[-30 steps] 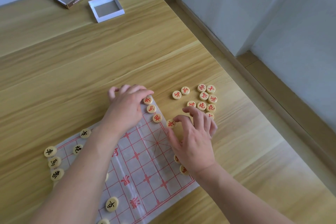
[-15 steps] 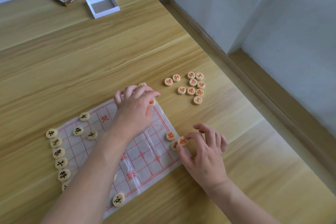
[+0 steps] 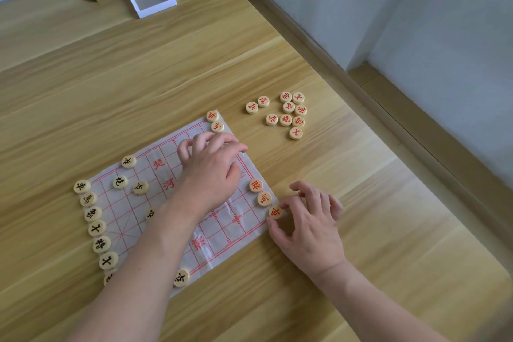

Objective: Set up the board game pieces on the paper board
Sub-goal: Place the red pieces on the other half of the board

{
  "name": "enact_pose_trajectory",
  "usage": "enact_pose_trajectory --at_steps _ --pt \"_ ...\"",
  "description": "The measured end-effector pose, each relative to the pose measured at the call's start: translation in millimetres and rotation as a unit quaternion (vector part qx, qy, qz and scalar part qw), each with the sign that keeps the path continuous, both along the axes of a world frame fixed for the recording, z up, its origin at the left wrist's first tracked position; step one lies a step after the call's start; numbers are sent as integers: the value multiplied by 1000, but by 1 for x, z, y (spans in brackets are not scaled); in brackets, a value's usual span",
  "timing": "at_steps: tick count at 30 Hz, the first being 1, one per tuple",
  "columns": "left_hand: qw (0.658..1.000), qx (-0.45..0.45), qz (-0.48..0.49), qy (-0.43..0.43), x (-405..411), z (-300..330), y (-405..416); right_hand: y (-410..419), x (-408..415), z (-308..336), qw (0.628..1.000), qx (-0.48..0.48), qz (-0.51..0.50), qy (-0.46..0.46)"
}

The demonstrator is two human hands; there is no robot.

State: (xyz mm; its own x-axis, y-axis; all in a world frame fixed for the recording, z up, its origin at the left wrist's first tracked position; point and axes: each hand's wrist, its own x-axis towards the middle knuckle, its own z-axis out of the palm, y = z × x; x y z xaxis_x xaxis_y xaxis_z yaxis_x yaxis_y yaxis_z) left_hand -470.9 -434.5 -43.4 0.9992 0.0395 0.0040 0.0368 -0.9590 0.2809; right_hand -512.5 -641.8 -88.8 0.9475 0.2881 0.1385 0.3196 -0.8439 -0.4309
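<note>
Head view: the right hand (image 3: 311, 228) pinches a round wooden red-lettered piece (image 3: 275, 212) at the near right corner of the white paper board with red grid (image 3: 222, 233) on the wooden table (image 3: 166, 64). The left hand (image 3: 213, 164), fingers curled, rests on the board; whether it holds anything is hidden. Ten loose red-lettered wooden discs (image 3: 286, 114) lie beyond the board.

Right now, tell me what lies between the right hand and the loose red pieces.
Only bare table separates the right hand from the loose red pieces, per the head view.
</note>
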Motion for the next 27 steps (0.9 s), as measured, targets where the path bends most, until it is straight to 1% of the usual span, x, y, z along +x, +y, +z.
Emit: enact_pose_trajectory --at_steps 4,7,10,14,17,22,27 --pt "1000 2 2 -1 -1 2 -1 1 0 0 1000 -8 -1 13" --pt "1000 0 -2 0 1 3 -2 1 2 3 1000 15 -12 17" --pt "1000 -2 -4 -11 5 3 -4 2 10 5 997 49 -46 28" --pt "1000 -8 -3 -20 16 1 -10 5 36 7 995 66 -75 7" --pt "1000 -11 -3 -22 25 -1 -14 6 59 9 994 63 -83 -10" --pt "1000 -6 4 -25 41 -7 -18 4 95 6 995 45 -92 -6" --pt "999 5 31 -37 62 -12 -19 6 129 3 993 38 -109 -16"
